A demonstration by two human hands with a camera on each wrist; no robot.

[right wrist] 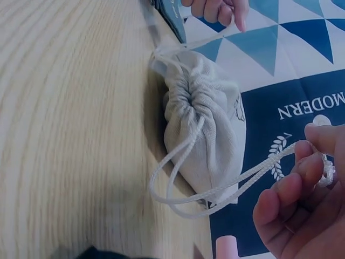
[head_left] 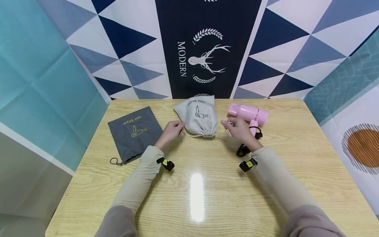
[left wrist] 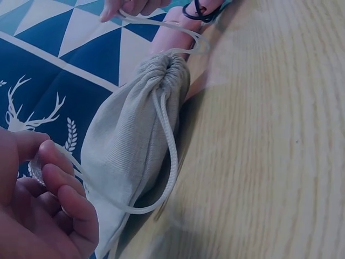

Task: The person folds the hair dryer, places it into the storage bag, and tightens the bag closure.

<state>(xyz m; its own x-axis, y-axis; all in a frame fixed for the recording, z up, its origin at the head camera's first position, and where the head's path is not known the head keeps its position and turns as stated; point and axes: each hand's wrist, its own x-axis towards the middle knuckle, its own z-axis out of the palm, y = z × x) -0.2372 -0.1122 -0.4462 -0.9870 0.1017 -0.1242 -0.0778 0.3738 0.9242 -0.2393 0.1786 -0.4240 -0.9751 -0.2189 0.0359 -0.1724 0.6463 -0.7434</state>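
A light grey drawstring bag printed with a hair dryer lies near the table's back edge, its gathered mouth cinched and facing me. To its left, my left hand pinches one end of the white cord between thumb and fingers. On the other side my right hand pinches the opposite cord end. Both cords sag in loops between the hands and the mouth. The bag's sides bulge; its contents are hidden.
A dark grey flat pouch with a hair dryer print lies at the left. Behind my right hand is a pink hair dryer, its black cable bundled by my right wrist. A patterned backdrop rises behind the table.
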